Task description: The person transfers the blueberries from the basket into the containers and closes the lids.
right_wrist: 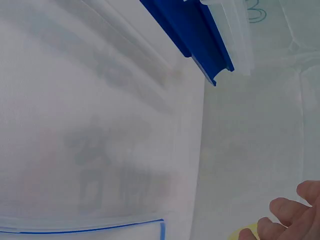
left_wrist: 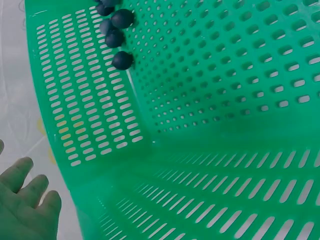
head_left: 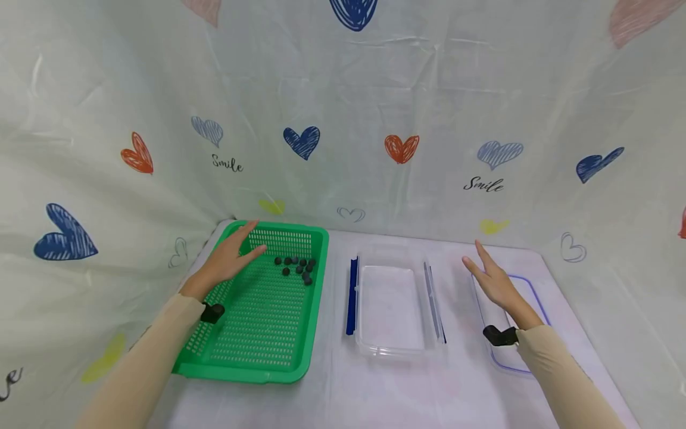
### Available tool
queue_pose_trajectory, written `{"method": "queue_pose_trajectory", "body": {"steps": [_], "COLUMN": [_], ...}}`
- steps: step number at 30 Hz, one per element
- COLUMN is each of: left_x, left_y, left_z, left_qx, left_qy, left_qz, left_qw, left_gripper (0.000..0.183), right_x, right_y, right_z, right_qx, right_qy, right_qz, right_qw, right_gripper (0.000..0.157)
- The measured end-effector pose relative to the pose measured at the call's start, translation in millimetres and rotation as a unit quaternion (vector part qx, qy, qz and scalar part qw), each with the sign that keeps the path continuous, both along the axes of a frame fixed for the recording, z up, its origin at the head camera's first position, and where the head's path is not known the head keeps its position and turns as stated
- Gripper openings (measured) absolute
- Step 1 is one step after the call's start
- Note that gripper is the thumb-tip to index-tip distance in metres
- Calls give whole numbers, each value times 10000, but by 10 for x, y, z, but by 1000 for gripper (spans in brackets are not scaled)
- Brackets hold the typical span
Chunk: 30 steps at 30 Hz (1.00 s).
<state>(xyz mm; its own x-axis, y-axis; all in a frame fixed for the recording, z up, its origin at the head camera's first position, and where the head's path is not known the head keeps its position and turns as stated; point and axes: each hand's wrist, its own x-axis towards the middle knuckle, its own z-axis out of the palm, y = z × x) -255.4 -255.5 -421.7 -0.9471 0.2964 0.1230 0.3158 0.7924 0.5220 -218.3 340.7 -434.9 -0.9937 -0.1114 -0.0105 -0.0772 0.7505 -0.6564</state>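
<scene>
My left hand (head_left: 222,259) hovers over the far left side of a green plastic basket (head_left: 318,310), with fingers and thumb spread and nothing held. Several small, round, blue-black balls that look like blueberries (head_left: 308,278) lie loose in the basket's far right corner; the left wrist view shows some of these berries (left_wrist: 122,60) against the slotted wall. My right hand (head_left: 495,283), also with fingers extended and holding nothing, is above a clear lid (head_left: 527,280) with a blue rim seal. Between the hands stands a clear plastic box (head_left: 393,351), its lid off.
Blue side latches, one at the left (head_left: 351,298) and another at the right (head_left: 435,301), hang outward from the box. A pale cloth covers the table (head_left: 386,399). Behind it hangs a white curtain (head_left: 348,89) printed with hearts.
</scene>
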Motion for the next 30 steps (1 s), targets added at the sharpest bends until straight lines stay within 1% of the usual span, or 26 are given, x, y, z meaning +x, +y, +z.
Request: {"method": "queue_pose_trajectory", "body": {"steps": [5,11,15,19,23,26,30], "left_x": [-18,-22,-16,-20,-38,-57,-83], "left_y": [11,28,54,74,85,92,98], "left_z": [-16,-109,-164,-210,-256,-289,-348], "left_qx": [284,405,544,831,989,935,976], "left_qy": [34,-27,-111,-220,-411,-561,-638], "left_qz": [51,179,211,237,308,373,424], "left_qw": [9996,9990,9982,9960,9938,9933,9923], "left_gripper": [74,66,63,59,58,57,55], "right_x": [20,71,109,150,201,235,266], "right_y": [-61,-155,-261,-374,-485,-559,-634], "right_z": [11,-34,-79,-117,-150,-188,-258], "right_qx": [-361,-832,-1152,-1686,-2274,-2378,-2218], "right_qy": [82,47,31,61,36,-4,44], "right_qz": [96,124,86,86,142,166,149], "right_qw": [9993,9964,9933,9856,9737,9712,9750], "right_gripper": [78,77,72,65,61,60,59]}}
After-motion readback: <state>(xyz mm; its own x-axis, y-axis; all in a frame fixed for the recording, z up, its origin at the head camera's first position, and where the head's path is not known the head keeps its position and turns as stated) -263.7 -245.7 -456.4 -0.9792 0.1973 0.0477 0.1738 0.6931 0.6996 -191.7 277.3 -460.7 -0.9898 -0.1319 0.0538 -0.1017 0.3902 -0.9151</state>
